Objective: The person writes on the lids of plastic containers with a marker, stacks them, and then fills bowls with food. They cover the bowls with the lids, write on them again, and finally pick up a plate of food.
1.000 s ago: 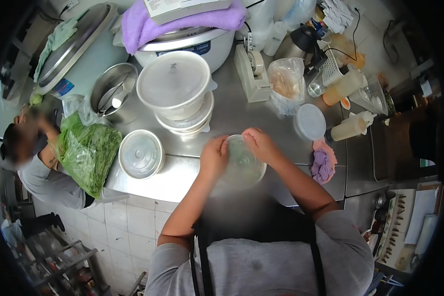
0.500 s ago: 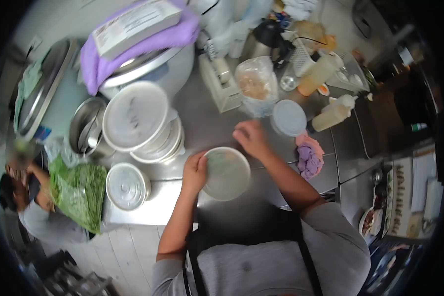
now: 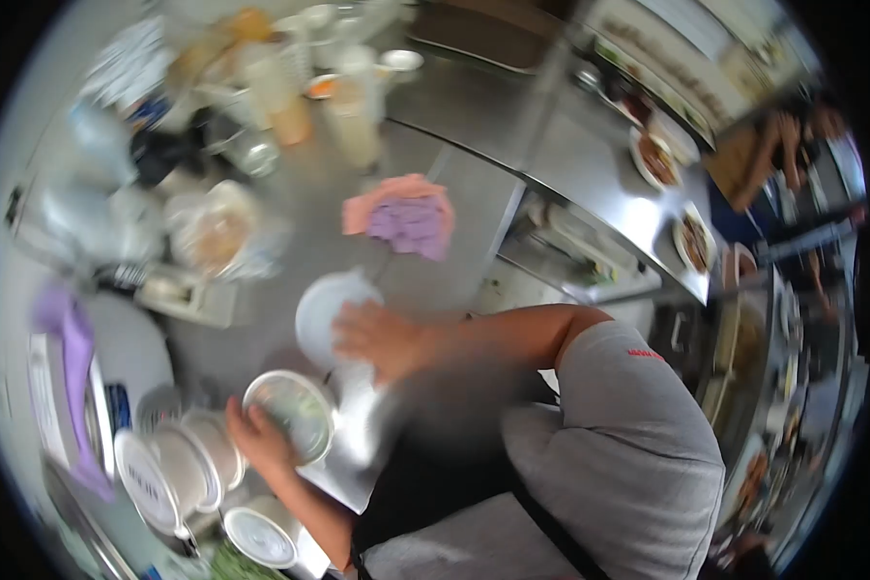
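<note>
**Bowl Is Held, Lid Is Reached For**

The bowl (image 3: 290,414) is held by its rim in the left hand (image 3: 256,440), near the front edge of the counter (image 3: 474,184). The white lid (image 3: 327,300) is lying just beside it. The right hand (image 3: 382,338) is laid on the lid, but it cannot be told if the edge is gripped. The lid step seems to be in hand. Next, the lid needs to be lined up with the bowl's rim.

A stack of bowls (image 3: 179,464) is seen by the left hand. A bag (image 3: 217,232), a cloth (image 3: 406,215) and bottles (image 3: 353,116) are farther back. Nothing is seen between lid and bowl.
</note>
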Motion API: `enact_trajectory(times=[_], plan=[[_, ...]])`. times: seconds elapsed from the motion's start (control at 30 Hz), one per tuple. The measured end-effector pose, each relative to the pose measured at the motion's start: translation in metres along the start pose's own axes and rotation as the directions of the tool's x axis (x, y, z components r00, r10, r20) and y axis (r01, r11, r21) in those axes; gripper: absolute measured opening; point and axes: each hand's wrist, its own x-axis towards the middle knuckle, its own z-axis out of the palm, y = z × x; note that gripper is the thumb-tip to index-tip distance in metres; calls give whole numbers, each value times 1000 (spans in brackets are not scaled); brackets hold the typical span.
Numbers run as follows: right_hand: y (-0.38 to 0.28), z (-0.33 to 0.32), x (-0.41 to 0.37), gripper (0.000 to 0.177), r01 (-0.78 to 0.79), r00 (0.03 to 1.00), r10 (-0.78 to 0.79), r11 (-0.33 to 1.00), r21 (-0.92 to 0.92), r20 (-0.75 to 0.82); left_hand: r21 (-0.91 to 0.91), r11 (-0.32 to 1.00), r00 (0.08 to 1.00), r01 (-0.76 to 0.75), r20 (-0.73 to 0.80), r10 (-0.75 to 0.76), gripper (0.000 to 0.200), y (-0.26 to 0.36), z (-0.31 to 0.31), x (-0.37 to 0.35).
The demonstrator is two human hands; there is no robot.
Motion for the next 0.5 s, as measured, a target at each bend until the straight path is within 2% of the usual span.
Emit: enact_trajectory(times=[0.03, 0.07, 0.17, 0.27, 0.33, 0.37, 0.47, 0.5], plan=[[-5, 6, -25, 59, 60, 997, -55, 994, 90, -59, -35, 999, 999, -25, 22, 26, 38, -9, 1, 5], [-8, 11, -48, 61, 142, 984, -121, 976, 167, -130, 58, 998, 999, -34, 41, 31, 37, -8, 1, 8], [-9, 47, -86, 52, 14, 927, 41, 990, 143, -373, 129, 990, 996, -49, 79, 39, 37, -6, 4, 14], [2, 48, -116, 44, -103, 877, 97, 995, 13, -470, 211, 975, 992, -64, 124, 38, 37, -1, 3, 19], [15, 37, -118, 39, -134, 879, 113, 991, -13, -464, 302, 946, 983, -122, 165, 74, 37, -3, 4, 28], [20, 34, -121, 36, -150, 880, 122, 988, -25, -459, 246, 962, 982, -119, 172, 78, 37, -8, 6, 32], [37, 40, -146, 27, -65, 929, 82, 996, 59, -360, 158, 984, 980, -81, 191, 50, 38, -4, 6, 36], [44, 47, -161, 23, -120, 935, 147, 987, 104, -323, 237, 966, 978, -107, 201, 59, 40, -5, 5, 38]])
